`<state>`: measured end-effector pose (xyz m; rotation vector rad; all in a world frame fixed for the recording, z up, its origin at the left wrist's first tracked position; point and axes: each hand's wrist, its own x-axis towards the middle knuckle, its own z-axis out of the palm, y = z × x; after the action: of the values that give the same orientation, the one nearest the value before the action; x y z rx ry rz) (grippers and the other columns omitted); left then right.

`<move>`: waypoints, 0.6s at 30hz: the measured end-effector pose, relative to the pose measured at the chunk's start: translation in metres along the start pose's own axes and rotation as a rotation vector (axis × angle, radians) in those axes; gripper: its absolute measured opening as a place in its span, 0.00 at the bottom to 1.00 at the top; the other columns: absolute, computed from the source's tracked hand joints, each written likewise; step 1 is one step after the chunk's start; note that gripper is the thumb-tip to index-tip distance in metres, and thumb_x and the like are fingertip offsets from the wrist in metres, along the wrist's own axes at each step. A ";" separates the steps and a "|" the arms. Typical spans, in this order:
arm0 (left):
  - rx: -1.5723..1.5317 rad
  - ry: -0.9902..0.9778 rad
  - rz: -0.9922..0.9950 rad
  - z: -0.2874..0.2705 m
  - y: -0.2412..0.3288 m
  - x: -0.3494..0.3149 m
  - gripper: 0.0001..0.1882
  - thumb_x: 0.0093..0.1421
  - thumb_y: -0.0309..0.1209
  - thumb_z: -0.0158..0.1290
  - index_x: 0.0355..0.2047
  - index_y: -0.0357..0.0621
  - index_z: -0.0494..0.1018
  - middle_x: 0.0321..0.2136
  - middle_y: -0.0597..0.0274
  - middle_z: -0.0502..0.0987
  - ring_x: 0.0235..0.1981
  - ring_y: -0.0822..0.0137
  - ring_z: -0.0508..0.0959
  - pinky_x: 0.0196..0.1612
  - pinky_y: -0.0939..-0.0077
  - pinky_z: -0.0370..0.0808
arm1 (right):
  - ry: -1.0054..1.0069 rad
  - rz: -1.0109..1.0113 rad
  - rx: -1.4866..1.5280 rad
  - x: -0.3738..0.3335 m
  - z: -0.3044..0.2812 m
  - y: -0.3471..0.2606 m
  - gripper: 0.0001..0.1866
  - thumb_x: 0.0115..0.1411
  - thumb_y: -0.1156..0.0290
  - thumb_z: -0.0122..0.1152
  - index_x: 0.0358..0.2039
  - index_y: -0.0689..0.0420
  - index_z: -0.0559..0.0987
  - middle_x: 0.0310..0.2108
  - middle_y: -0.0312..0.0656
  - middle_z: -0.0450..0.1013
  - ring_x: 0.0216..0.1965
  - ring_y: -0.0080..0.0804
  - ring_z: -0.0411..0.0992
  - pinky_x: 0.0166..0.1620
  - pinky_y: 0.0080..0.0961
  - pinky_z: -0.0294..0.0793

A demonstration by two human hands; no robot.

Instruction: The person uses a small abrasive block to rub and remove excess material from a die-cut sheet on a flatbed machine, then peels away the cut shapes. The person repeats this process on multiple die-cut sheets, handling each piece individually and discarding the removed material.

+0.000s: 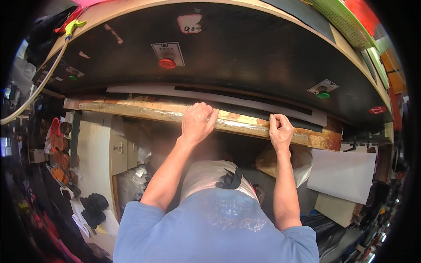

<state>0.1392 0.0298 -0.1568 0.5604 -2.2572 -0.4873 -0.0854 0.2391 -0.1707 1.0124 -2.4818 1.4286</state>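
Both forearms reach forward to a long, worn wooden board (162, 113) along the front of a black machine. My left hand (199, 122) rests at the board's middle, its fingers curled and pressed together. Further right, my right hand (281, 130) is closed in a pinch above the board's edge. Whatever either hand may hold is hidden by the fingers. Just behind the board lie a white sheet (144, 91) and a dark strip (245, 101), both running lengthwise under the machine's front panel (245, 48).
The panel carries a red push button (167, 63) and a green button (323, 94). A hose with a yellow-green air gun (72, 28) hangs at the left. A pale cabinet (97, 149) stands left below; a white board (342, 175) lies at the right. A green basket (346, 22) sits on top.
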 end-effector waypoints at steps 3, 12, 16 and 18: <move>-0.013 0.025 0.005 0.001 -0.002 -0.002 0.12 0.60 0.28 0.67 0.24 0.43 0.75 0.23 0.58 0.73 0.29 0.51 0.76 0.34 0.54 0.73 | -0.016 0.119 0.086 0.004 -0.001 0.001 0.09 0.67 0.69 0.71 0.33 0.62 0.85 0.21 0.31 0.71 0.23 0.17 0.64 0.29 0.23 0.67; -0.188 -0.069 -0.114 -0.010 -0.005 -0.029 0.06 0.60 0.25 0.66 0.28 0.41 0.79 0.26 0.56 0.77 0.31 0.52 0.78 0.36 0.57 0.75 | -0.149 -0.234 0.238 0.004 0.075 -0.069 0.11 0.63 0.76 0.72 0.46 0.60 0.85 0.38 0.43 0.78 0.37 0.35 0.79 0.42 0.30 0.78; -0.439 0.108 -0.271 -0.031 -0.020 -0.033 0.08 0.68 0.18 0.57 0.44 0.36 0.83 0.42 0.51 0.85 0.44 0.56 0.85 0.53 0.61 0.80 | -0.333 -0.389 0.178 0.009 0.148 -0.110 0.34 0.56 0.61 0.79 0.59 0.65 0.79 0.56 0.62 0.76 0.55 0.59 0.77 0.59 0.47 0.77; -0.215 0.184 -0.340 -0.043 -0.048 -0.024 0.16 0.70 0.18 0.51 0.57 0.33 0.78 0.52 0.47 0.83 0.54 0.50 0.82 0.60 0.58 0.78 | -0.397 -0.382 0.088 0.007 0.178 -0.126 0.43 0.53 0.56 0.81 0.65 0.64 0.76 0.59 0.69 0.71 0.58 0.66 0.72 0.62 0.55 0.73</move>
<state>0.1978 -0.0052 -0.1666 0.8455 -1.9120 -0.8021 0.0243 0.0508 -0.1744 1.8266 -2.2870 1.3246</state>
